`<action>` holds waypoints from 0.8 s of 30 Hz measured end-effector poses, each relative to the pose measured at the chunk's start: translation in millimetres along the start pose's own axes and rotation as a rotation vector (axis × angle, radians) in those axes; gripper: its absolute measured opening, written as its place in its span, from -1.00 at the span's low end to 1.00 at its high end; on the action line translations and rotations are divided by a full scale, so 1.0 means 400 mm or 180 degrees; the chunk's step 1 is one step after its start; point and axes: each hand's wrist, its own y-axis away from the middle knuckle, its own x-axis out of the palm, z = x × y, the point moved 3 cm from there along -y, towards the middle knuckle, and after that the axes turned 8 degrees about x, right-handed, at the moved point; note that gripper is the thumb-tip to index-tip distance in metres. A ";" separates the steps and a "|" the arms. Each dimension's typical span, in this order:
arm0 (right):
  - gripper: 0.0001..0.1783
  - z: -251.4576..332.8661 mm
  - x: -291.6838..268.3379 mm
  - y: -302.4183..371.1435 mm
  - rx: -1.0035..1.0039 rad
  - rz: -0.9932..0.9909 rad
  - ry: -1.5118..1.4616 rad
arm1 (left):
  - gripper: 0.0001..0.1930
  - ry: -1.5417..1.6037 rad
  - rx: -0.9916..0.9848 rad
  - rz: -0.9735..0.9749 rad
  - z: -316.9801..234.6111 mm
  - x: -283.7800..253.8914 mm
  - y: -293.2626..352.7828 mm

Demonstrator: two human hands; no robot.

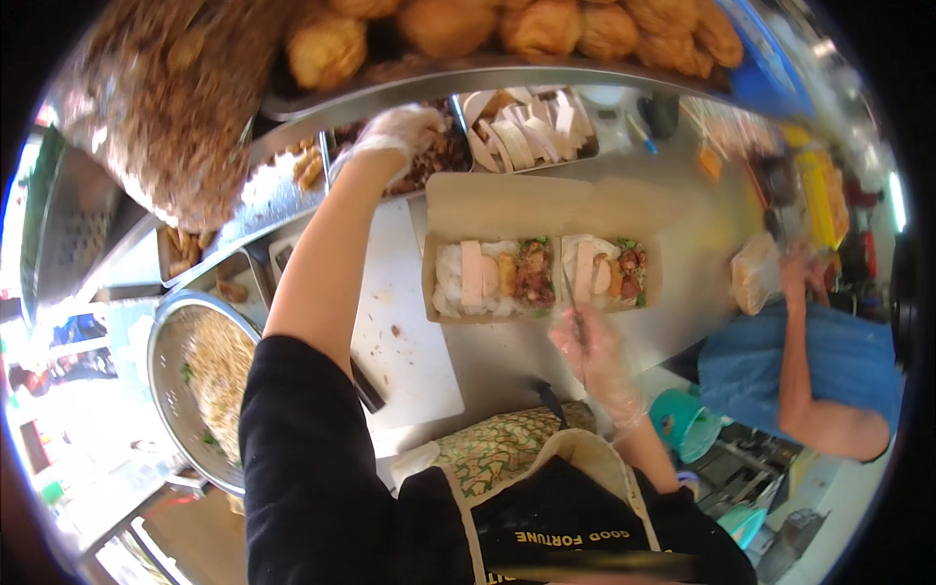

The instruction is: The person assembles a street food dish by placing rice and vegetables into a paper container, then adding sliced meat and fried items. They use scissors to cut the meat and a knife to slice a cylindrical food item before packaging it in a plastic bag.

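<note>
My left hand (402, 135), in a clear glove, reaches into a metal tray of dark chopped meat (441, 161) at the back. Its fingers are blurred and partly hidden. Closed round a slim metal utensil (573, 304), my gloved right hand (597, 356) is at the near edge of two open brown takeaway boxes. The left box (507, 207) and the right box (651, 283) both hold white noodles or rice, pale pink slices, browned pieces and reddish meat with green bits. The utensil's tip points into the right box.
Beside the meat stands a tray of pale slices (531, 132). Fried buns (546, 29) fill a raised shelf above. A white cutting board (405, 322) bears crumbs and a dark-handled tool. Left is a bowl of noodles (222, 366); at right, a co-worker in blue (799, 361) handles a bag.
</note>
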 end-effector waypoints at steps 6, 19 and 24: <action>-0.50 -0.005 0.004 -0.014 -0.0538 -0.0155 0.0120 | -0.73 0.2408 -0.2013 0.0105 0.084 -0.021 0.087; -0.47 0.044 0.016 -0.021 -0.0587 0.0879 -0.0068 | -0.78 0.3094 -0.1184 -0.1254 -0.187 -0.120 0.331; -0.41 0.053 -0.037 -0.023 -0.0904 0.0751 0.0109 | -0.79 0.3141 -0.0539 -0.0764 -0.374 -0.019 0.301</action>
